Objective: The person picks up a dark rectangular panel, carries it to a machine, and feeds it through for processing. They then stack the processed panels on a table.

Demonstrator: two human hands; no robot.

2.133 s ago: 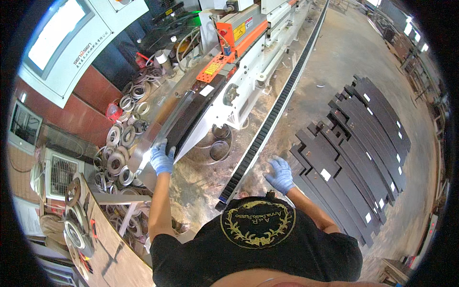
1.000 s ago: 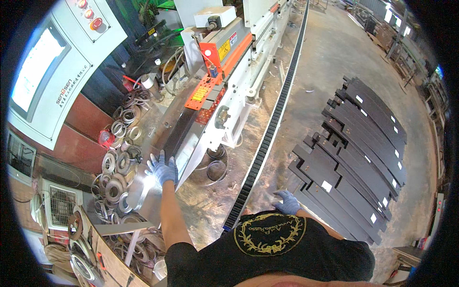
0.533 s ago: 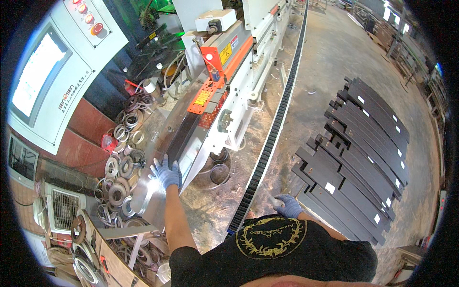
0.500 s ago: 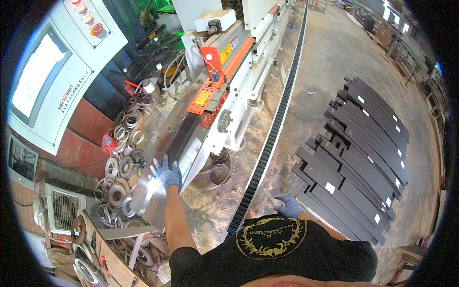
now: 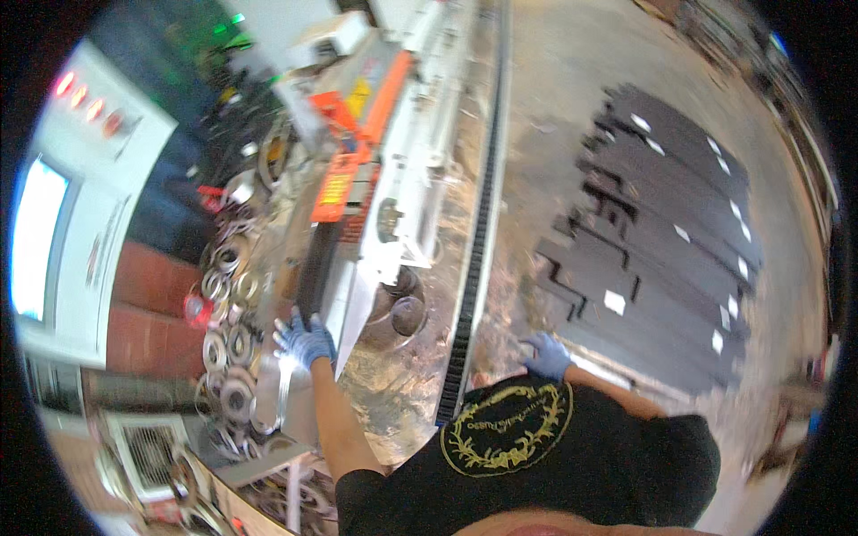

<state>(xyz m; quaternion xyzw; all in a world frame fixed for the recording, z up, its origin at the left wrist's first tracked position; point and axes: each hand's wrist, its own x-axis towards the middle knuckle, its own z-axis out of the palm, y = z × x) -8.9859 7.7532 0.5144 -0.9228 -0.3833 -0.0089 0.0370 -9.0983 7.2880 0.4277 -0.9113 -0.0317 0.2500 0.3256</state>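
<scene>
The left hand (image 5: pixel 305 339), in a blue glove, rests fingers spread flat on the near end of a long dark panel (image 5: pixel 315 268) lying lengthwise on the machine bed (image 5: pixel 407 170), the panel running away from the fingertips toward the orange guard (image 5: pixel 338 183); metal rings (image 5: pixel 228 344) lie heaped just beside it along the bed's left edge. The right hand (image 5: pixel 546 355), also gloved, hangs loosely curled and holding nothing, near the stacked dark panels (image 5: pixel 666 223) on the floor beyond. Against the view half a second ago, the left hand remains on the panel's end and the right hand stays low beside the body.
</scene>
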